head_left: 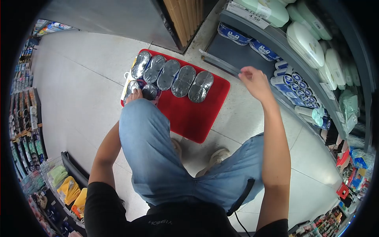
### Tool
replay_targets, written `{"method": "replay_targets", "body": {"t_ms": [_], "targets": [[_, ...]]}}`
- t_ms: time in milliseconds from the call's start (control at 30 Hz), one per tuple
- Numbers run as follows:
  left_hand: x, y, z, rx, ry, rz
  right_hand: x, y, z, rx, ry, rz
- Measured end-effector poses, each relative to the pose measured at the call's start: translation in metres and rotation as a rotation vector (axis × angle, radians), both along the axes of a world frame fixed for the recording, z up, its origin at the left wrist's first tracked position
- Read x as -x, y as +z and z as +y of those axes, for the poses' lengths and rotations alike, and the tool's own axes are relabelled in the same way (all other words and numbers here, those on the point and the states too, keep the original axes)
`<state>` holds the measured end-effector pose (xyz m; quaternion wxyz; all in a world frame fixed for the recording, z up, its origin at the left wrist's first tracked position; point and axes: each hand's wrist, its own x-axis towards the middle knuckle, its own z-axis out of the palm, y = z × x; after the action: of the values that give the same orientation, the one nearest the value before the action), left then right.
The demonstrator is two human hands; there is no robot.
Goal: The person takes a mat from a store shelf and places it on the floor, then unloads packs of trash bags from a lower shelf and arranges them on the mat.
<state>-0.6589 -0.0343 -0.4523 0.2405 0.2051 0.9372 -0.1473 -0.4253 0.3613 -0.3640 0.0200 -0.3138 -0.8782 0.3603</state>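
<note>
A red flat board lies on the floor in front of my knees. Along its far side stand several oval packs with shiny silver wrap. At the near left corner are two more silver-topped items, one round and one at the board's edge. My left hand has its fingers bent against the edge one, and my knee hides part of the hand. My right hand is raised beside the low shelf, fingers loosely bent and apart, with nothing visible in them.
On the right, a grey shelf unit holds blue-labelled packs, wrapped blue and white rolls and pale green containers. A grey panel with wooden slats stands beyond the board. Yellow cloths sit in a wire basket at left.
</note>
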Motion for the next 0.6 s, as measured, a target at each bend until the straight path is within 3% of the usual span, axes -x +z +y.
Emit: {"method": "replay_targets", "body": {"t_ms": [100, 233, 467, 600], "targets": [[0.018, -0.038, -0.028, -0.025, 0.016, 0.02, 0.013, -0.024, 0.026, -0.267, -0.08, 0.018], [0.004, -0.016, -0.014, -0.007, -0.037, -0.03, 0.056, -0.049, 0.055, -0.574, -0.04, 0.073], [0.006, -0.039, -0.025, -0.097, -0.072, -0.021, 0.116, -0.043, 0.068, -0.545, 0.02, -0.285], [0.006, -0.04, -0.029, -0.113, -0.077, -0.034, 0.113, -0.072, 0.071, -0.74, 0.033, -0.133]]}}
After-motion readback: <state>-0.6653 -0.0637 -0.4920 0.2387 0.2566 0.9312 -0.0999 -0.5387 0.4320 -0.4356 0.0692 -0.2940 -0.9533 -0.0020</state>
